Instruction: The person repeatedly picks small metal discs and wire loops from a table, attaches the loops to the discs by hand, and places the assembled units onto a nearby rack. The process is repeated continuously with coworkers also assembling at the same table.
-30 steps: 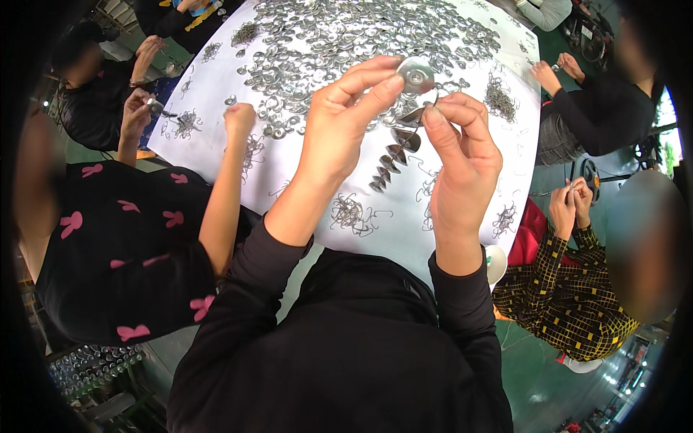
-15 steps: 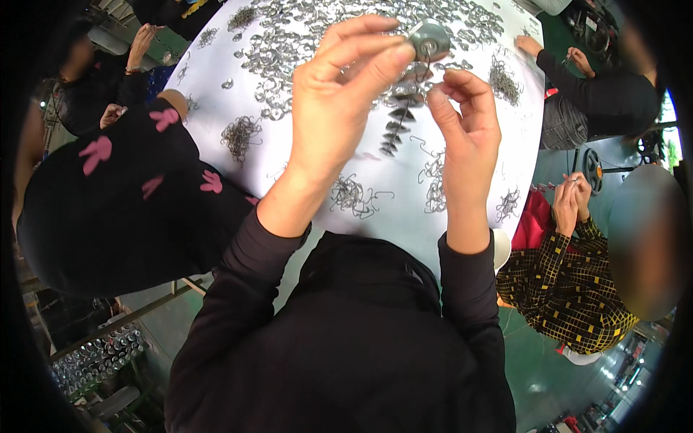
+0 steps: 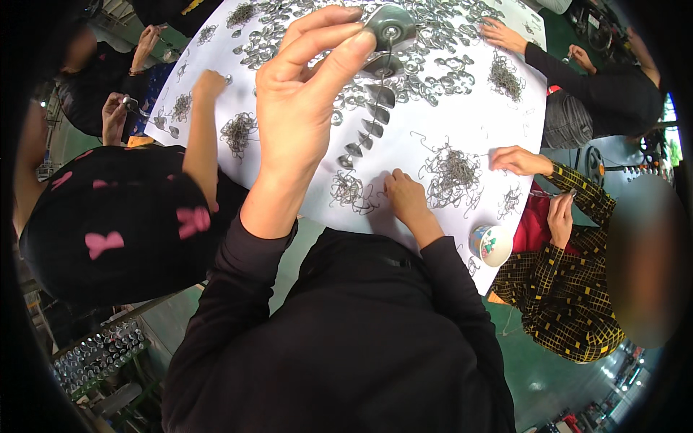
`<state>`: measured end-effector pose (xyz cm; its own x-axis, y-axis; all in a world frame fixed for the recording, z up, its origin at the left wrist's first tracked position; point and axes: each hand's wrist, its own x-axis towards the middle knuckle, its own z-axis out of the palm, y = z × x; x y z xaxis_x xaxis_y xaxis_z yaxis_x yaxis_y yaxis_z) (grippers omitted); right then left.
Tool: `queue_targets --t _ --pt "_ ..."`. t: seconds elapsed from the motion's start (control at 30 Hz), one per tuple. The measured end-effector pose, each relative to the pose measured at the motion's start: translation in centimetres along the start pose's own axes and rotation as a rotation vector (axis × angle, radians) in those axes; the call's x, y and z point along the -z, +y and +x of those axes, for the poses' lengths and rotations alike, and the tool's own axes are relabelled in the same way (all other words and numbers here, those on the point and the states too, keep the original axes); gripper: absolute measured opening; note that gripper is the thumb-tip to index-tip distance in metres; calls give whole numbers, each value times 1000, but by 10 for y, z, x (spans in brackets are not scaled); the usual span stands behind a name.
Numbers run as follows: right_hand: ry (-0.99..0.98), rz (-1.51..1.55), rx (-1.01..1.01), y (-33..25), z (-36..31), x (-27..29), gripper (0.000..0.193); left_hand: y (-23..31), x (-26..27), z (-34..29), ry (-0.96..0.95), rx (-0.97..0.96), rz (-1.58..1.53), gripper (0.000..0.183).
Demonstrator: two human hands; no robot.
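Raised over the table, my left hand (image 3: 303, 101) is closed in a pinch on a shiny, rounded metal piece (image 3: 393, 27) with a small round centre. From it hangs a slanting string of several similar curved metal pieces (image 3: 373, 128), linked by thin wire. Low at the table's near side, my right hand (image 3: 408, 198) has its fingers bent together by a tangle of wire hooks (image 3: 351, 191); what lies between its fingertips is too small to make out. A larger heap of wire hooks (image 3: 455, 173) is just to its right.
Many loose shiny metal pieces (image 3: 289, 22) cover the far part of the white table (image 3: 281, 148). More hook piles (image 3: 238, 133) lie around. A paper cup (image 3: 478, 242) with small coloured bits stands at the right edge. Co-workers sit close on both sides; one's hand (image 3: 516, 160) rests on the table.
My left hand has moved left and slightly up with the metal string. My right hand has left the string and come down to the table's near side by the hooks.
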<state>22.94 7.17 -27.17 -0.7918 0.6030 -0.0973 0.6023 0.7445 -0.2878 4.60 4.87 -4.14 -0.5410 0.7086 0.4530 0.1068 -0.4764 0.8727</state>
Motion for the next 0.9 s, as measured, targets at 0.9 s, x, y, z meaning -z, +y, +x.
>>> queue_targets --t 0.9 --pt "786 1528 182 -85 30 287 11 24 -28 -4 47 -160 130 15"
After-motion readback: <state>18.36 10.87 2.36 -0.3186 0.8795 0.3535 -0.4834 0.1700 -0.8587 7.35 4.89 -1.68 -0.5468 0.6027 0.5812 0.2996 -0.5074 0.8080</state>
